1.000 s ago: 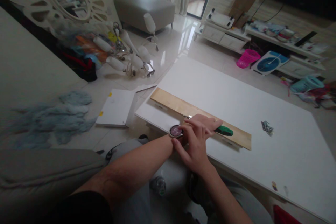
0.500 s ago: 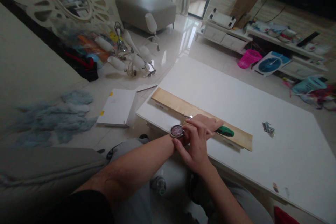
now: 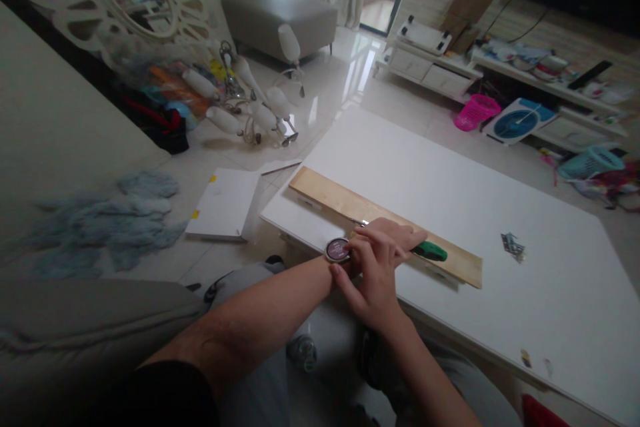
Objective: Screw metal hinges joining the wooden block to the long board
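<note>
A round wristwatch (image 3: 338, 250) with a lit screen sits on my left wrist. My right hand (image 3: 373, 273) is closed about it, the index fingertip at the screen's edge and the thumb by the strap. Beyond the watch, my left hand (image 3: 395, 233) lies palm down with fingers stretched out, partly covered by my right fingers. Beneath it is a screwdriver (image 3: 431, 251) with a green handle; its metal shaft shows on the other side of the hand. A long wooden board (image 3: 335, 195) lies under both, on the white table (image 3: 425, 167).
Small metal hardware (image 3: 513, 247) lies to the right on the table. A white panel (image 3: 225, 203) and a grey-blue cloth heap (image 3: 110, 227) are on the floor at left. A chandelier (image 3: 260, 113) rests beyond them. A can (image 3: 303, 352) stands below the table edge.
The watch screen looks slightly redder and brighter. Both hands stay in nearly the same place, and the view has shifted very slightly.
</note>
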`<state>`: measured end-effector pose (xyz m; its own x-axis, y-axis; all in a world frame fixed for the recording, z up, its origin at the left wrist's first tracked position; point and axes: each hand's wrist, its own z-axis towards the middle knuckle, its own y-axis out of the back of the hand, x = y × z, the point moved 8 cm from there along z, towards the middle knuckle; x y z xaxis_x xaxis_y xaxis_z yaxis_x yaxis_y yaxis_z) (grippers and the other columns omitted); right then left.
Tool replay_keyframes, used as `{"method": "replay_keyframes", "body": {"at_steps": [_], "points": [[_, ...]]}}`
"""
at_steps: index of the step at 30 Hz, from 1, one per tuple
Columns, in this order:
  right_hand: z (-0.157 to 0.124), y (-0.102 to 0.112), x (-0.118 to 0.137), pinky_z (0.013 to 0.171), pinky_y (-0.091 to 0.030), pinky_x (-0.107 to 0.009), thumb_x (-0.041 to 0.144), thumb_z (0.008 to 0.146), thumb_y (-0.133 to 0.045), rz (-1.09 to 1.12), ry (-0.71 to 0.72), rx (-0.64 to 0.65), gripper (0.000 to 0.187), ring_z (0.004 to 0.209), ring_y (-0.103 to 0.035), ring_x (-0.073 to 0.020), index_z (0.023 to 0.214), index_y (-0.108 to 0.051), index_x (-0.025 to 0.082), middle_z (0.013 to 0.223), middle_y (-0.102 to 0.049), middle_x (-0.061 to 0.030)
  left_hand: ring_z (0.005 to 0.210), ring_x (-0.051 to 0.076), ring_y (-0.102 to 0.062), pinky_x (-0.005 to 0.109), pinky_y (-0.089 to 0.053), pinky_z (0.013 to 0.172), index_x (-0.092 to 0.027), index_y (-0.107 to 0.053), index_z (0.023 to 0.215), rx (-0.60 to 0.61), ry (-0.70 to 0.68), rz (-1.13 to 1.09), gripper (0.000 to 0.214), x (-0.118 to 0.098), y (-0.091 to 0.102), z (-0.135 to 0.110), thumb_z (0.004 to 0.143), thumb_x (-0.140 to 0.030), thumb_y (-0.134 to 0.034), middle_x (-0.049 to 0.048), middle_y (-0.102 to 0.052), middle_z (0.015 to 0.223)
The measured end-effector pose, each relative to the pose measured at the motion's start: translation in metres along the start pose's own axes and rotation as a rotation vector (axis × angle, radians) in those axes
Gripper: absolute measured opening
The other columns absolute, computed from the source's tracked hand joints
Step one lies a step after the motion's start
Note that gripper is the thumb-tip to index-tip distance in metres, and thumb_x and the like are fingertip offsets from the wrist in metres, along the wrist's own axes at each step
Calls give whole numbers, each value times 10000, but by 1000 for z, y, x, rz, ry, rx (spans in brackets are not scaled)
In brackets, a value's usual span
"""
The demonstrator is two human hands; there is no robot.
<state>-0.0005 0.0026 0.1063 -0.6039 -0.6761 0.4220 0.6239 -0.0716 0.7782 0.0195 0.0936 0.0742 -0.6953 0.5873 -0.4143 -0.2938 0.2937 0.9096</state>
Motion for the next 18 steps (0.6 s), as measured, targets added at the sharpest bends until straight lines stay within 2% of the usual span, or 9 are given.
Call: {"method": "replay_keyframes", "body": {"at_steps": [6,13,18], "points": [[0,-1,-2,1072,-340,-507,376,1010,-627,12,-20,-23,294,1280,-561,-330,1259,-525,259,1365,-609,-127,806,203,-702,329,-309,565,-180,-589,1268,-26,-9,21,225,-2,4,-2,1072,-228,-488,76,-767,1125],[-1,0,0,1067,-326,-495,371,1016,-620,10,-6,-41,267,1271,-564,-325,1238,-530,253,1352,-612,-121,821,202,-725,329,-297,531,-233,-561,1287,-23,15,59,231,2,-9,6,1070,-256,-486,47,-767,1122],[-1,0,-1,1063,-338,-491,371,1017,-626,21,1,-37,272,1269,-563,-323,1244,-533,253,1355,-607,-126,818,204,-728,335,-292,522,-220,-563,1272,-48,-12,61,222,2,-9,5,1070,-234,-470,54,-766,1095]]}}
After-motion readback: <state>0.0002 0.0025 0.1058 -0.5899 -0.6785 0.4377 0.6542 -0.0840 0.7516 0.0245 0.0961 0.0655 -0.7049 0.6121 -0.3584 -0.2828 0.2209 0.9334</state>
